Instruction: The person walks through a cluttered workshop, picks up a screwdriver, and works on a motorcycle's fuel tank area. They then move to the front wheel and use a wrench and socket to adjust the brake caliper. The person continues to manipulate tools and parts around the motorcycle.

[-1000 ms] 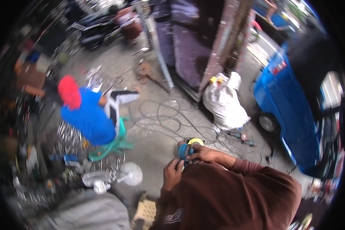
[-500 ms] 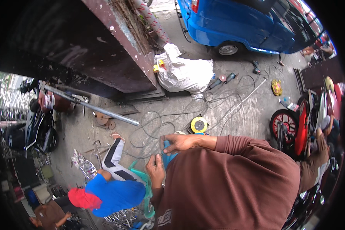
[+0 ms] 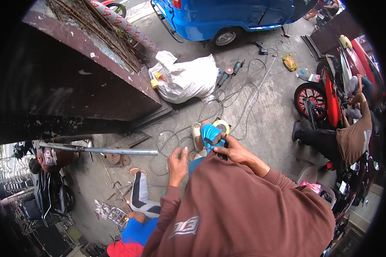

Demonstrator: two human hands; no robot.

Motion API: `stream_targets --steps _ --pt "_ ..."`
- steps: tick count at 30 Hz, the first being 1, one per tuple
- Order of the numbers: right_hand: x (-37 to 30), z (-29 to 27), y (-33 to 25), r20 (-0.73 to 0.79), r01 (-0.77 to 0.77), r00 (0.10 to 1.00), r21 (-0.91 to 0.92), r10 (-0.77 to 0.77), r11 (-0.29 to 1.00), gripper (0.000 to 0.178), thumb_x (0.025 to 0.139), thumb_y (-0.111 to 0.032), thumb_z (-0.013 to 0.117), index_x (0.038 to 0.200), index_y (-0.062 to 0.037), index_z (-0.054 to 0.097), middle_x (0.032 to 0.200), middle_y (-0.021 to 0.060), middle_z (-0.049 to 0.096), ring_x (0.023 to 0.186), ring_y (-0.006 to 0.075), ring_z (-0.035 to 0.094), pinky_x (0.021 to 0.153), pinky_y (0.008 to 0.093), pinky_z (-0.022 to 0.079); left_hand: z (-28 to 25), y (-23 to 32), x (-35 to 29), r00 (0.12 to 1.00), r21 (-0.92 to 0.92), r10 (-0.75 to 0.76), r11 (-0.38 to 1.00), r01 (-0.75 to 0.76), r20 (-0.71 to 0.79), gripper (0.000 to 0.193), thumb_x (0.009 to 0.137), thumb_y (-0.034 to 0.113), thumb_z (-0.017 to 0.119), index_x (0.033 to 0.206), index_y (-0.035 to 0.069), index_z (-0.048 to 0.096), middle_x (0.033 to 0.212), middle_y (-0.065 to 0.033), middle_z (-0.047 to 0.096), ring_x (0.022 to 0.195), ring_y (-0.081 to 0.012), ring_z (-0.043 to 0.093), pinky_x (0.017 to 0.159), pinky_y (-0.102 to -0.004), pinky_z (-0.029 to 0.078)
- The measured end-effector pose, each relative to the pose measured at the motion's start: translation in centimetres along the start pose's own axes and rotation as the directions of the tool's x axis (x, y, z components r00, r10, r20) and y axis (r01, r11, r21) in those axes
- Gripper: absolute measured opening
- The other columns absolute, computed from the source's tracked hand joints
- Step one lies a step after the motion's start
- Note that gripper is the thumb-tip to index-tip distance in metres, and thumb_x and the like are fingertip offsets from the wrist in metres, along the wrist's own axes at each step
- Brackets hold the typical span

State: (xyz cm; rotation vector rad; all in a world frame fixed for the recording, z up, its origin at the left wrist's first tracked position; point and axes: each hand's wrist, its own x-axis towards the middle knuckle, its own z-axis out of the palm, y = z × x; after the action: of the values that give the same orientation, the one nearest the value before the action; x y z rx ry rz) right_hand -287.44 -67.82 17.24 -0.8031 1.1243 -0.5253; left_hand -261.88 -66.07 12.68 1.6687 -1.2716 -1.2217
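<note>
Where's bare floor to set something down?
Bare concrete lies between the thin rod and red wheel, a smaller patch between the blue vehicle and white sack. Crowded: cable loops near the yellow reel, power tools beside the sack.

The right hand (image 3: 231, 150) grips a small dark item (image 3: 208, 141), too small to identify, near blue cloth (image 3: 209, 129); the left hand (image 3: 177, 165) hovers apart, fingers loosely extended. A white sack (image 3: 188, 79) sits behind.
</note>
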Motion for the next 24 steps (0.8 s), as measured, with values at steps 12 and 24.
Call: stream_targets --steps 12,24 --pt "17.6 -12.4 -10.2 -0.223 0.095 0.971 0.010 -0.090 0.995 0.027 0.102 -0.010 0.066 0.123 -0.0030 0.050 0.089 0.0104 0.070 0.061 0.0155 0.067 0.052 0.0296 0.053 -0.7 3.0 23.1 0.974 0.171 0.082 0.984 -0.046 -0.210 0.028 0.098 0.023 0.073 0.087 0.001 0.060 0.068 -0.0048 0.057 0.060 -0.0134 0.052 0.056 -0.0339 0.043" --pt "24.0 -24.8 -20.6 -0.381 0.081 0.912 -0.200 -0.154 0.976 0.037 0.097 -0.013 0.065 0.128 0.0009 0.052 0.096 0.0152 0.070 0.065 0.0189 0.069 0.055 0.0340 0.054 -6.5 22.0 43.5 0.649 0.793 0.709 0.549 -0.264 -0.275 0.018 0.097 0.015 0.069 0.104 0.000 0.063 0.099 -0.0135 0.065 0.097 -0.0345 0.059 0.089 -0.0466 0.046"
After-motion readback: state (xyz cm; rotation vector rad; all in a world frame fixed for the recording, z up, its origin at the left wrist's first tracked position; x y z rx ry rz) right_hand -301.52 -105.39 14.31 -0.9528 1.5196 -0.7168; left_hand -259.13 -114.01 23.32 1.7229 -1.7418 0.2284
